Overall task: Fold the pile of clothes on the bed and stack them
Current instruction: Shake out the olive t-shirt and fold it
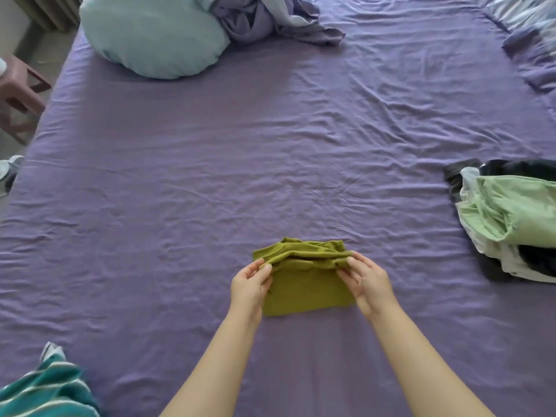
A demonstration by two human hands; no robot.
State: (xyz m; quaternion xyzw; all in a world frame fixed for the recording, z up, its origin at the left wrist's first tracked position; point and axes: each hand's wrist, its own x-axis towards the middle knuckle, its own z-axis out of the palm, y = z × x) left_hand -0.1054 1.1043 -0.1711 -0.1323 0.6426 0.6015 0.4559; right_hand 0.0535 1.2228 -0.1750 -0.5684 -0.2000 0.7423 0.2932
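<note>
Left hand [251, 279]: fingers and thumb pinch the left end of a raised fold of the olive-green garment [307, 291], just below centre of the frame. Right hand [365, 279]: fingertips pinch the right end of the same fold. Both forearms enter from the lower edge and converge on the garment.

The olive-green garment lies on the purple bed sheet [270, 145], its near part flat in a rough rectangle between the two hands, its far edge bunched and lifted where the hands grip it.

At the right edge of the frame, well apart from the hands, lies a loose pile of clothes [511, 218]: a light green piece on top, with white and black fabric beneath and around it. In the lower left corner a teal striped garment [45, 389] shows in part.

In the upper left of the frame a pale blue pillow [150, 37] rests on the sheet, touching a crumpled lilac cover [270, 19] at top centre. More bedding [529, 40] sits in the upper right corner. A pinkish stool [18, 94] stands off the bed at the left edge.
</note>
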